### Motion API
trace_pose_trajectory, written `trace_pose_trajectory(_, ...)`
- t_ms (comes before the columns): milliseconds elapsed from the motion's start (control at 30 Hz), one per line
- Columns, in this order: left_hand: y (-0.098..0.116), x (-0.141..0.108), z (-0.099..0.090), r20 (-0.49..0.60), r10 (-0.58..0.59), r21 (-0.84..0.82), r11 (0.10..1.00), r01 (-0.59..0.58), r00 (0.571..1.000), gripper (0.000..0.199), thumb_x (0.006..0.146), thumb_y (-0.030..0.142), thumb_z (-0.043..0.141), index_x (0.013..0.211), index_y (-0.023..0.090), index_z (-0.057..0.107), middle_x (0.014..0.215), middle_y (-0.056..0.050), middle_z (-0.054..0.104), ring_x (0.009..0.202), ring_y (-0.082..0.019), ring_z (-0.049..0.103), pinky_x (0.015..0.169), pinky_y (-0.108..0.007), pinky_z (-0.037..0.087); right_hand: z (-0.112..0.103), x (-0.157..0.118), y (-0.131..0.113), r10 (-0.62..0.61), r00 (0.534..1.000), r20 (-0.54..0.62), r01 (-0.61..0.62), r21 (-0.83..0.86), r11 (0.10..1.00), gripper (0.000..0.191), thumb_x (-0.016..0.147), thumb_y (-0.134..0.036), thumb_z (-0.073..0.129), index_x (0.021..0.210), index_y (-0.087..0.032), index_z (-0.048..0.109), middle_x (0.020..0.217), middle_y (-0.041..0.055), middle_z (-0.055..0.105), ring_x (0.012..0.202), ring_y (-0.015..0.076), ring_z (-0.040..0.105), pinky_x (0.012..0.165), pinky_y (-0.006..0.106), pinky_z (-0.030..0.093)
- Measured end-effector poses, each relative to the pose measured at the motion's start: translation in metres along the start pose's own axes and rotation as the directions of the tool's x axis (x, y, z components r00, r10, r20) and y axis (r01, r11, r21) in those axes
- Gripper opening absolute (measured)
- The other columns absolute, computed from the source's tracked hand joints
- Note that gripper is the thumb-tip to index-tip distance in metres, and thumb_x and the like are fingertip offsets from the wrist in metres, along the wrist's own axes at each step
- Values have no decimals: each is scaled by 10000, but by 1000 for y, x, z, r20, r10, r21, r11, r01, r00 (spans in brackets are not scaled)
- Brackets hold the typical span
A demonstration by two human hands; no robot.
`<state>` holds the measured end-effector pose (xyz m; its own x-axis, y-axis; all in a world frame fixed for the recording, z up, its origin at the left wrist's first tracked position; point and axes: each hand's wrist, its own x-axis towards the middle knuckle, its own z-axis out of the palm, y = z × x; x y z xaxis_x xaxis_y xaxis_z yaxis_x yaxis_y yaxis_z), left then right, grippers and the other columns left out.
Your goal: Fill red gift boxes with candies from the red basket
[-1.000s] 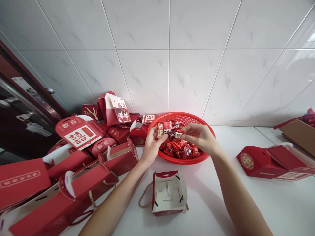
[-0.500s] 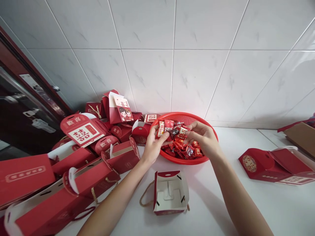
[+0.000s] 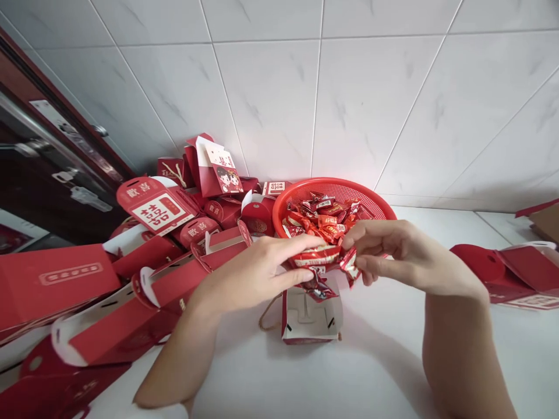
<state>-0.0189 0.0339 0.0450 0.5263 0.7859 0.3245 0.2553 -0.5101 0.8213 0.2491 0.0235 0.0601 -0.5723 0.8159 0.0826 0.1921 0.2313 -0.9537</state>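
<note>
My left hand (image 3: 271, 265) is closed round several red wrapped candies (image 3: 318, 265), which stick out between thumb and fingers. Close beside them, my right hand (image 3: 393, 253) pinches a red and white wrapped candy (image 3: 349, 265). Both hands are above the far part of an open box (image 3: 311, 333), red outside and white inside, with a rope handle at its left. Its far side is hidden by the hands and candies. Just behind sits a red plastic basket (image 3: 371, 201) with more wrapped candies (image 3: 328, 224) in it.
Many red gift boxes (image 3: 70, 276) crowd the left side, some with lids up. More red boxes (image 3: 519, 270) lie at the right. A tiled wall (image 3: 262, 105) rises behind the white tabletop (image 3: 349, 372). A dark door (image 3: 39, 157) with keys in its lock stands at left.
Both hands have come from over the basket toward me, with candies in them, and are now above the open box. The camera view has tilted down a little.
</note>
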Motion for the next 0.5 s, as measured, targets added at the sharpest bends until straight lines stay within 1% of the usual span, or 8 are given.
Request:
trace_pose_trajectory(67,5,-7,-2,28,21,46,999,-22,999,390,740,175,843,1094,337,815,907,5,802,737,-263,754,661,-280,548,3,-3,-1,41,994,101,-31,-100,994,147,916,-356,702,986,-229,723,768,31,743,613,178,689,537,287,554)
trace_pose_trajectory(167,10,-15,-2,179,-30,65,998,18,983,351,767,135,801,1043,351,817,846,15,793,697,-254,750,609,-269,498,8,-5,0,100,976,193,-45,-269,962,172,894,-360,736,1026,-250,738,764,11,752,596,168,680,495,260,497)
trace_pose_trajectory(267,13,-20,2,248,-40,99,995,16,968,310,786,121,779,1009,335,801,819,15,781,694,-255,742,603,-276,461,15,-6,2,94,960,265,29,-426,904,88,908,-233,694,949,-256,769,707,-20,735,530,123,605,483,236,421)
trace_pose_trajectory(300,14,-21,4,271,-45,124,992,11,962,274,792,123,776,980,322,792,801,11,774,683,-254,736,598,-279,452,17,-6,2,89,949,302,63,-459,886,137,915,-180,662,896,-256,775,681,-30,724,513,111,576,488,233,397)
trace_pose_trajectory(333,14,-22,6,319,-58,172,985,3,946,232,804,124,765,945,308,779,781,7,765,664,-250,727,590,-283,442,20,-5,2,92,936,341,91,-484,870,191,912,-137,641,854,-257,778,660,-38,714,505,103,552,492,235,373)
trace_pose_trajectory(400,16,-22,10,461,-120,327,944,-43,879,166,848,123,719,883,284,741,732,-1,740,621,-237,701,561,-293,408,24,-4,3,119,915,386,118,-536,836,236,885,-88,637,795,-257,774,641,-46,701,502,99,511,499,250,327)
trace_pose_trajectory(467,18,-21,13,559,-211,480,871,-105,802,153,891,114,663,862,258,705,737,-15,732,636,-232,697,560,-296,390,27,-1,3,174,910,375,102,-612,784,233,862,-79,638,755,-247,761,628,-42,681,504,104,465,509,268,295)
trace_pose_trajectory(500,19,-20,13,579,-253,533,837,-125,775,148,905,110,645,862,243,692,755,-22,734,659,-232,701,570,-295,390,28,0,3,210,910,359,84,-653,753,233,860,-83,627,736,-237,750,614,-39,665,503,107,443,516,275,283)
